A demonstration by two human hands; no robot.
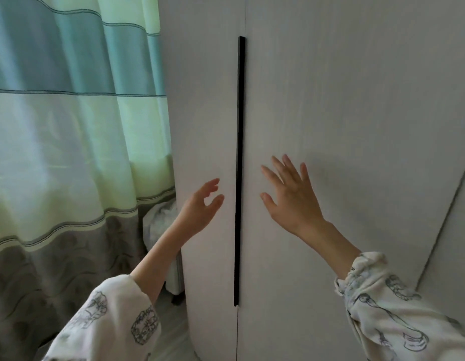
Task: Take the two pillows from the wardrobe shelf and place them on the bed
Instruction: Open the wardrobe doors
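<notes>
A pale grey wardrobe (343, 100) fills the view, its two doors closed. A long black vertical handle (239, 165) runs down the seam between them. My left hand (202, 204) hovers just left of the handle, fingers loosely curled and empty. My right hand (291, 194) is raised just right of the handle, fingers spread, palm toward the right door. No pillows, shelf or bed are in view.
A striped green, teal and grey curtain (69, 139) hangs to the left of the wardrobe. A white crumpled object (161, 220) sits low between curtain and wardrobe. Another panel edge (447, 217) slants at the far right.
</notes>
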